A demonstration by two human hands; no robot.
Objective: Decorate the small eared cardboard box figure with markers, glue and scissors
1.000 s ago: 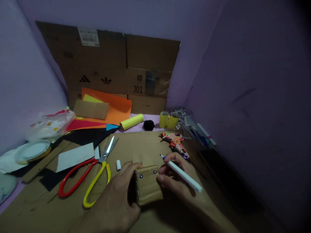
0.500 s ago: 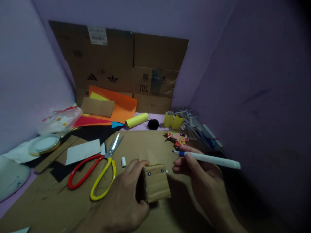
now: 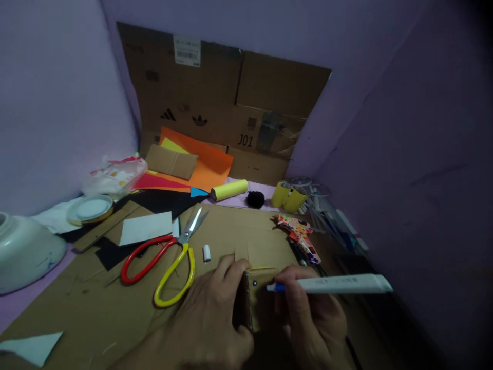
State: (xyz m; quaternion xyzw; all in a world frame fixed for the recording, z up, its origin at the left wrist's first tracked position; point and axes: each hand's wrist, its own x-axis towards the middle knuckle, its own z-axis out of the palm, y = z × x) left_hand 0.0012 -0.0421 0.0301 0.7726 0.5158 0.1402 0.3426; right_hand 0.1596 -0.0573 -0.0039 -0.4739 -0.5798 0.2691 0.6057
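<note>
A small cardboard box (image 3: 262, 306) stands on the brown cardboard sheet, gripped at its left side by my left hand (image 3: 211, 311). One dark dot with a light centre shows on its front face; my right hand hides the face's right part. My right hand (image 3: 314, 316) is closed around a white marker (image 3: 346, 284), held nearly level. Its tip points left, at or just in front of the box face; I cannot tell whether it touches. A short white cap (image 3: 207, 253) lies beyond my left hand. Red-and-yellow-handled scissors (image 3: 181, 246) rest to the left, blades slightly apart.
A floral-patterned glue gun (image 3: 298, 232) lies to the right. Behind are a yellow roll (image 3: 230, 190), black yarn (image 3: 255, 199) and yellow tubes (image 3: 288, 197). Coloured paper (image 3: 215, 162) leans on a large cardboard panel (image 3: 283, 79). A bowl (image 3: 29, 254) sits far left.
My right hand has moved in to the box, bringing the marker tip to its front face and covering its right part. The view has shifted, so the surroundings appear farther right.
</note>
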